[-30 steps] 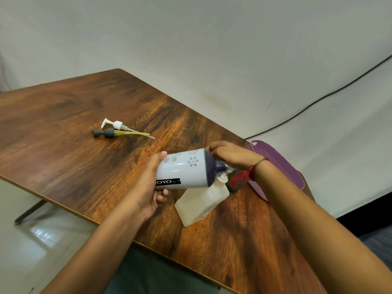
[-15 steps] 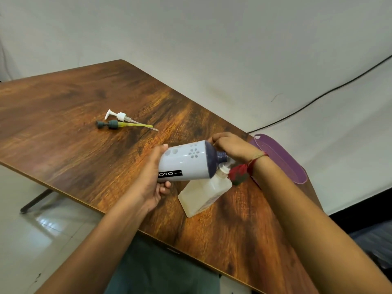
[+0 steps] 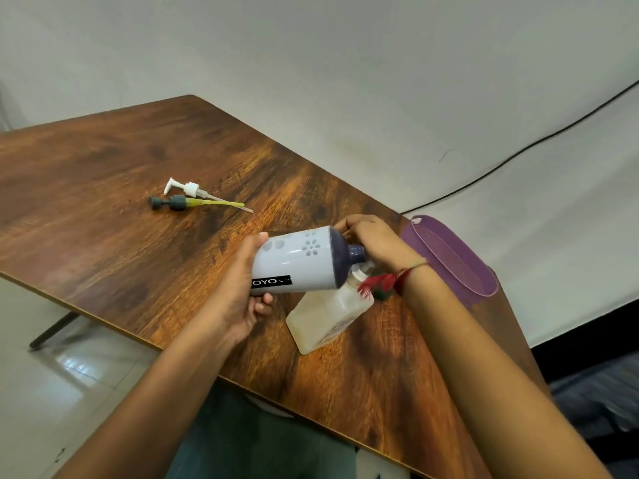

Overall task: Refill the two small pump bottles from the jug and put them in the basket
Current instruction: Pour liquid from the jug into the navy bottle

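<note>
Nearest stands the small bottle point(image 3: 325, 318), a squarish translucent one on the table point(image 3: 121, 167) near its front edge. It leans so that its open white mouth points up and away, and pale creamy liquid fills most of its body. Over it the jug point(image 3: 297, 267) lies almost level. It is pale lavender with flower-shaped cut-outs, a black label and a dark purple shoulder and neck, and the neck is set right at the bottle's mouth. The left hand point(image 3: 242, 292) grips the jug's base, fingers curled beneath it and thumb on top. The right hand point(image 3: 375, 242), with a red thread point(image 3: 403, 278) at its wrist, is wrapped round the jug's neck; whether it also steadies the bottle I cannot tell. Just beyond that wrist a purple basket point(image 3: 446, 257) sits at the table's right edge. Farther off to the left, a white pump head point(image 3: 188, 189) and a dark pump head point(image 3: 174, 202) with a yellow tube lie side by side.
</note>
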